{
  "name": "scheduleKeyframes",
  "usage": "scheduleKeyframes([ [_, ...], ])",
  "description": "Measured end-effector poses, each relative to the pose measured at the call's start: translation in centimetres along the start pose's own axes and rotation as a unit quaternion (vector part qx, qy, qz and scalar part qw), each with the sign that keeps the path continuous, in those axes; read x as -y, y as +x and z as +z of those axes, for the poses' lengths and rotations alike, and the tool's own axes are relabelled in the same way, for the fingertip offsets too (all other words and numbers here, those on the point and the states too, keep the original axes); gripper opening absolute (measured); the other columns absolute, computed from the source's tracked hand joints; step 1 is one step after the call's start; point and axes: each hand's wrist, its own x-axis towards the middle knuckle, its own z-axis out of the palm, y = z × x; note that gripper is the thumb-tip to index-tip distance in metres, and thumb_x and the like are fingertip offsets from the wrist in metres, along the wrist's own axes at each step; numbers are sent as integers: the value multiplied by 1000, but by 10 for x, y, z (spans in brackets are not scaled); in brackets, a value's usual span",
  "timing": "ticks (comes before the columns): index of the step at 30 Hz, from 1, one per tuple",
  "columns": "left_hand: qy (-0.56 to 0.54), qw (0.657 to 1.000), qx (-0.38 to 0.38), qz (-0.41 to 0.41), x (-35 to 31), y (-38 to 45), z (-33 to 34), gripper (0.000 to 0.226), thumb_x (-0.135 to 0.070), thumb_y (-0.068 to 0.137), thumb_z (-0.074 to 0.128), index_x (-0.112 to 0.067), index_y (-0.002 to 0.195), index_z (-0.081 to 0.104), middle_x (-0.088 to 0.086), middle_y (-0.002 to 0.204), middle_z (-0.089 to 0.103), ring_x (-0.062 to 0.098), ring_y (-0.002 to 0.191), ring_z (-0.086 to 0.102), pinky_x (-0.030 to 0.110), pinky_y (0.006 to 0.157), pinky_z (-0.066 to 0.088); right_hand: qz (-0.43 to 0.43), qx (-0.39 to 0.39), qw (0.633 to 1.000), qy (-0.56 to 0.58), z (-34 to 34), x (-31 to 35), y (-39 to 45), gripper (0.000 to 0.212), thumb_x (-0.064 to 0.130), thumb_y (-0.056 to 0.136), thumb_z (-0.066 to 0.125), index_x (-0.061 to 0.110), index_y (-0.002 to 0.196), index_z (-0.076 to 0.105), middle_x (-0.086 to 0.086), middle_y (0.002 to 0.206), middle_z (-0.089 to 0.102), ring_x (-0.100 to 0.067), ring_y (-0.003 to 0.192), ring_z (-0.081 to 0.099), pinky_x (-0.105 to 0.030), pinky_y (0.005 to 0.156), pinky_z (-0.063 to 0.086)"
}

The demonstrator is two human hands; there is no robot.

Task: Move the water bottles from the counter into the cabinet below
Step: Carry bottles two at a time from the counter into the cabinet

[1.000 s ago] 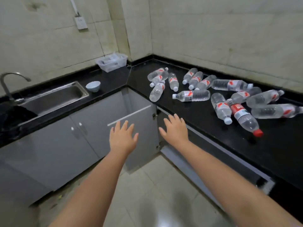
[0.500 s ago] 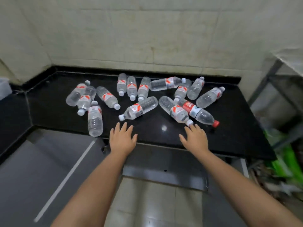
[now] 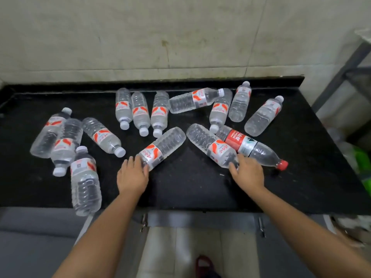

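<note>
Several clear water bottles lie scattered on the black counter (image 3: 190, 189); most have orange-and-white labels, and one has a red label and red cap (image 3: 253, 147). My left hand (image 3: 132, 175) curls over the neck end of a middle bottle (image 3: 162, 147), hiding its cap. The fingers of my right hand (image 3: 248, 173) wrap the neck end of another bottle (image 3: 210, 145), beside the red-capped one. Both bottles still rest on the counter. Another bottle (image 3: 85, 181) lies at the front edge on the left. The cabinet opening (image 3: 200, 219) sits just under the counter edge.
A grey cabinet door (image 3: 40, 247) stands open at lower left. Pale floor tiles (image 3: 180, 249) and a red slipper (image 3: 204, 263) show below. A metal rack (image 3: 349, 59) and green bags (image 3: 363, 163) stand to the right. A tiled wall (image 3: 180, 37) backs the counter.
My view has turned from the corner to face the bottles squarely. Both hands have reached forward from the counter edge and closed on the neck ends of two bottles.
</note>
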Motion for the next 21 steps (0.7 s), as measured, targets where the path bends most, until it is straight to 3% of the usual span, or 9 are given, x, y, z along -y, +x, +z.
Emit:
scheduleKeyframes([
  [7,-65,996,63,15,21,26,7,50,-33,98,37,-10,142,27,25,123,59,43,110,55,46,87,46,47,38,993,101,10,-1,-3,34,23,95,48,5,123,50,-20,114,63,-36,106,57,-40,84,47],
  [11,-168,979,116,6,30,23,-6,47,-28,103,31,-20,148,25,17,145,46,37,129,46,40,107,35,90,32,976,198,7,4,-7,45,16,96,49,2,137,40,-20,137,51,-34,127,48,-39,103,40],
  [13,-233,964,128,-22,35,21,-8,43,-25,102,33,-16,145,35,17,142,49,36,128,48,38,109,35,144,24,950,276,7,6,-8,47,15,94,53,2,137,41,-20,138,50,-33,122,53,-41,106,40],
  [16,-382,908,134,-109,35,16,-8,37,-21,99,44,-3,131,48,20,120,54,30,104,57,40,86,53,198,18,912,359,5,13,-13,24,9,91,58,3,114,55,-28,119,60,-29,84,61,-46,84,56],
  [18,-467,860,145,-147,31,10,-9,25,-16,97,49,-1,117,52,15,109,49,24,92,55,30,68,52,200,-3,895,399,2,21,-16,11,3,88,60,7,97,55,-28,109,61,-28,81,59,-29,63,60],
  [19,-483,852,138,-147,30,6,-10,15,-13,96,51,-3,108,53,13,106,48,21,84,55,26,64,51,198,-22,887,417,-2,27,-17,11,1,87,61,7,95,56,-25,108,60,-29,82,59,-18,54,58],
  [21,-500,848,111,-135,30,-1,-15,4,-8,93,55,-6,94,53,11,100,49,12,70,52,29,66,52,177,-69,885,426,-10,38,-18,19,0,84,65,2,102,60,-22,113,58,-32,90,60,-14,53,58],
])
